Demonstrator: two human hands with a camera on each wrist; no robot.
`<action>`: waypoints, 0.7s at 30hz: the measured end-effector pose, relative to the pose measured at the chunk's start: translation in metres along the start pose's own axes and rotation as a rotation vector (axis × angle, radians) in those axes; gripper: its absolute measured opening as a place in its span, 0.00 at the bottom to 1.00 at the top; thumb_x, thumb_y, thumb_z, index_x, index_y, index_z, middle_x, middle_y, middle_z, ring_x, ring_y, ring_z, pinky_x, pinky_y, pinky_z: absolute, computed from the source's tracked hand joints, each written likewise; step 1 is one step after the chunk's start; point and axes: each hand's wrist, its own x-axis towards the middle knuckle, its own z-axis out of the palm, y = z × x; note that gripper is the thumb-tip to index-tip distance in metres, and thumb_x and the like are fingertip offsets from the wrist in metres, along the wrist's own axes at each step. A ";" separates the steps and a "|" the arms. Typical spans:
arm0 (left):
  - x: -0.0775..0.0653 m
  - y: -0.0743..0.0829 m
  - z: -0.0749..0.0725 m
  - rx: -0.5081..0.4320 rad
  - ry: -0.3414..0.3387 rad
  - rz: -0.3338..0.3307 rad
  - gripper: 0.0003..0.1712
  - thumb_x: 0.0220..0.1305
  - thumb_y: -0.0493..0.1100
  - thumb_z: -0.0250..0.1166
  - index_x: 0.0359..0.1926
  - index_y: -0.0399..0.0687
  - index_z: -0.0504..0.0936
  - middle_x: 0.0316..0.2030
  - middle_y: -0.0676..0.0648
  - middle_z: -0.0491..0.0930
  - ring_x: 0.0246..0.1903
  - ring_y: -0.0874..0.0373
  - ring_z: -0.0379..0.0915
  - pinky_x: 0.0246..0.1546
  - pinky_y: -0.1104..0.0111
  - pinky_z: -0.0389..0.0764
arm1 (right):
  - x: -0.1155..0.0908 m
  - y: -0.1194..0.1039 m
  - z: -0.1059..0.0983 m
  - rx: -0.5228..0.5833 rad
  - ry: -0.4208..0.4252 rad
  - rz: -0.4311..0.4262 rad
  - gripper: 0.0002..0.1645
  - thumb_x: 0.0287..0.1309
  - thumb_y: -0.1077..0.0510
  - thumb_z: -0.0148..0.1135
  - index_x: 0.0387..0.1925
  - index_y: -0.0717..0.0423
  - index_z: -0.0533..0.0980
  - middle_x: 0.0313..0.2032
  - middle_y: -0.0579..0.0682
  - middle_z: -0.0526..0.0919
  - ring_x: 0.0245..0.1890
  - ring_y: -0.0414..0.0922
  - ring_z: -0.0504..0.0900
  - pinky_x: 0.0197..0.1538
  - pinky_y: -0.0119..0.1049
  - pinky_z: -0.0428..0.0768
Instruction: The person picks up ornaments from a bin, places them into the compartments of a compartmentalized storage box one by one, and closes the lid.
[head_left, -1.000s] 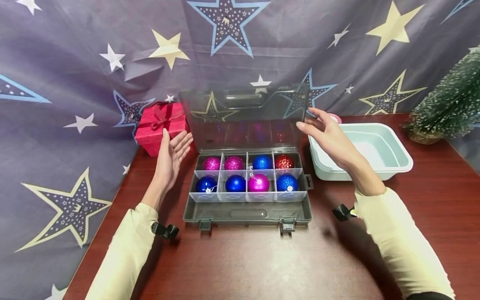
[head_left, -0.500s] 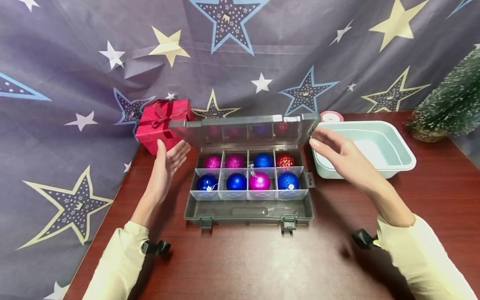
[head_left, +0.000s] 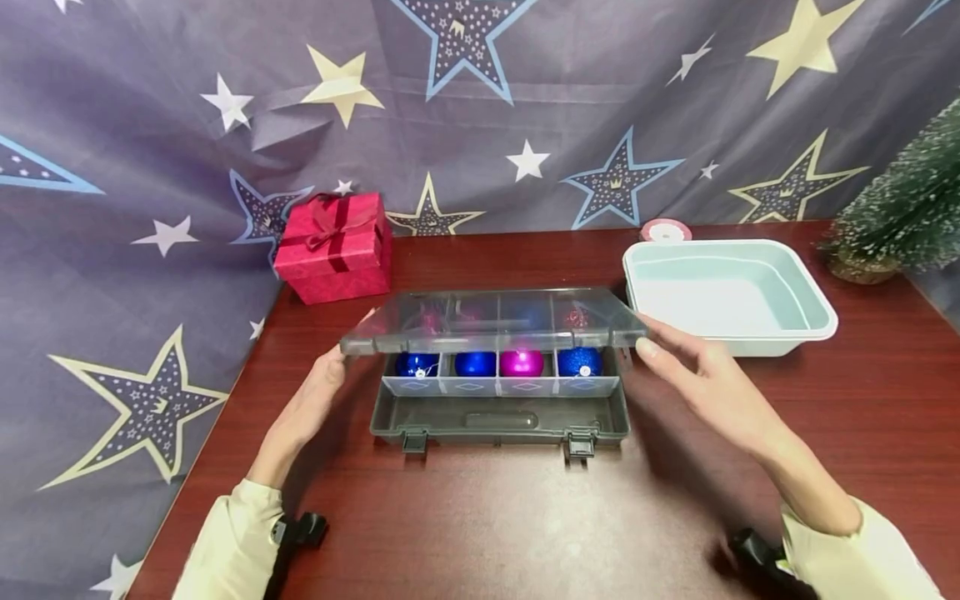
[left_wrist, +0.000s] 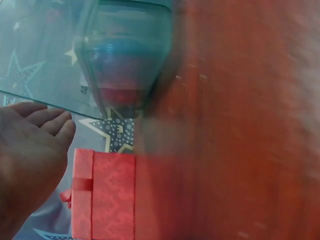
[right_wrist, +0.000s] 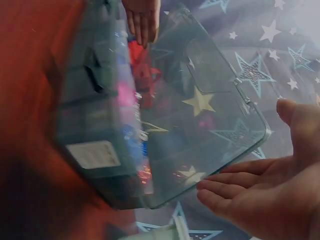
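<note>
A dark see-through storage case (head_left: 442, 412) sits on the table, its clear lid (head_left: 487, 340) tilted partway down over the compartments. In the front row lie a shiny blue bauble (head_left: 416, 364), a plain blue bauble (head_left: 476, 363), a pink bauble (head_left: 521, 362) and a glittery blue bauble (head_left: 580, 362). The back row shows dimly through the lid. My left hand (head_left: 307, 404) is at the lid's left end, its fingers partly behind it. At the right end, my right hand (head_left: 708, 379) touches the lid's corner; the right wrist view shows its fingers straight along the edge.
A red gift box (head_left: 337, 250) with a bow stands behind my left hand. Back right are a pale green basin (head_left: 813, 331), a ribbon roll (head_left: 666, 231) and a small frosted tree (head_left: 900, 208). A starry cloth (head_left: 480, 150) hangs behind the table.
The lid has swung down from upright toward me, covering the back row of baubles. Both hands have come lower and nearer, staying at its two ends.
</note>
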 end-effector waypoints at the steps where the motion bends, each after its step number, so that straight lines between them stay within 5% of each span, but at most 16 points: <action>1: -0.002 -0.002 -0.001 0.040 -0.015 0.010 0.48 0.80 0.69 0.41 0.78 0.30 0.58 0.76 0.51 0.62 0.73 0.63 0.57 0.73 0.74 0.53 | -0.002 0.002 0.003 0.007 0.007 -0.010 0.33 0.80 0.49 0.54 0.77 0.60 0.65 0.72 0.58 0.69 0.71 0.50 0.66 0.60 0.14 0.65; 8: -0.010 -0.002 -0.004 0.112 -0.092 -0.096 0.41 0.78 0.59 0.56 0.82 0.47 0.56 0.78 0.42 0.58 0.76 0.57 0.54 0.72 0.75 0.55 | -0.014 0.014 0.020 0.086 0.053 -0.037 0.31 0.75 0.54 0.62 0.73 0.61 0.69 0.67 0.59 0.75 0.60 0.39 0.79 0.53 0.23 0.79; 14: -0.022 0.004 -0.006 0.136 -0.109 -0.282 0.46 0.68 0.39 0.71 0.81 0.55 0.59 0.77 0.49 0.61 0.73 0.51 0.60 0.66 0.77 0.65 | -0.022 0.030 0.027 0.000 0.054 -0.081 0.34 0.70 0.56 0.68 0.74 0.56 0.70 0.68 0.53 0.75 0.64 0.37 0.75 0.59 0.19 0.73; 21: -0.028 0.010 -0.004 0.326 -0.134 -0.398 0.54 0.58 0.54 0.80 0.80 0.71 0.61 0.74 0.58 0.66 0.73 0.58 0.60 0.69 0.69 0.64 | -0.028 0.045 0.034 -0.160 0.082 -0.191 0.39 0.62 0.58 0.75 0.73 0.54 0.72 0.67 0.51 0.76 0.63 0.31 0.73 0.61 0.13 0.64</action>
